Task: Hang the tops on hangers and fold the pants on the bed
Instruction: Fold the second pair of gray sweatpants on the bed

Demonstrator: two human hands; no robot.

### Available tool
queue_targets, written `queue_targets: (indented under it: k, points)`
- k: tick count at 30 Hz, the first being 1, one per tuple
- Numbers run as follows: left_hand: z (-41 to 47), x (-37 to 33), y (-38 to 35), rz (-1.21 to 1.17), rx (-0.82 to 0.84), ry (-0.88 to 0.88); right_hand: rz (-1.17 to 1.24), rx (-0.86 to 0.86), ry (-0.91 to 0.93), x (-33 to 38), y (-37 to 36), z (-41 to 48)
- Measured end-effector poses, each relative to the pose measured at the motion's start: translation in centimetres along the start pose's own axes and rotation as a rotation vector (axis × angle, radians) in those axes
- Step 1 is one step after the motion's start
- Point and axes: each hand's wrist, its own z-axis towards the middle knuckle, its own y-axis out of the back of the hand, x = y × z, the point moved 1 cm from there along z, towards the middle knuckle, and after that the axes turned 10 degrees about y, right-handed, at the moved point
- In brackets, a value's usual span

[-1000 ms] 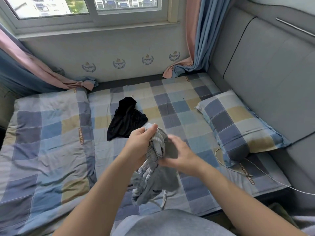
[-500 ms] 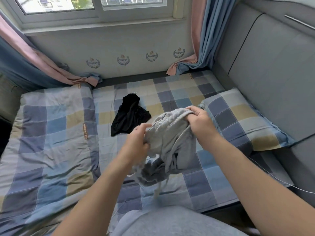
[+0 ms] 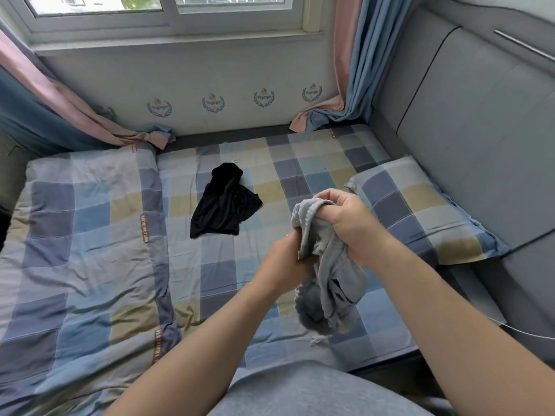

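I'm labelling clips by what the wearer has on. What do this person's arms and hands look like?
Both forearms are bare: no sleeves, gloves, watch or bracelet show. The left hand shows a tiny pale glint by a finger, perhaps a ring; too small to tell. The right hand wears nothing visible.

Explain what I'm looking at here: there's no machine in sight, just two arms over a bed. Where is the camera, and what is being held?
No robot here: a person works with bare hands. The one camera sits on their head, looking forward and down, so the arms enter from below. The left hand and right hand both grip a bunched grey garment, seemingly pants, above the bed. On the bed lies a crumpled black garment. A quilt lies left, a pillow right.
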Motion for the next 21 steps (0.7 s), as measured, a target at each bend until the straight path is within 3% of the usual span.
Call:
queue_targets:
  k: [4, 8, 16, 21]
  points:
    - [0.2, 2.9, -0.2, 0.021, -0.083, 0.112, -0.156, -0.107, 0.109, 0.1, 2.0, 0.4]
    - [-0.5, 7.4, 1.1, 0.244, -0.221, 0.387, -0.492, -0.198, 0.166, -2.2, 5.1, 1.3]
    - [-3.2, 16.0, 5.7, 0.364, -0.260, 0.729, -0.897, -0.231, -0.067, -9.5, 11.0, 1.6]
    - [-4.3, 19.7, 8.4, 0.226, -0.309, 0.889, -1.001, -0.299, -0.236, -13.1, 13.4, 0.4]
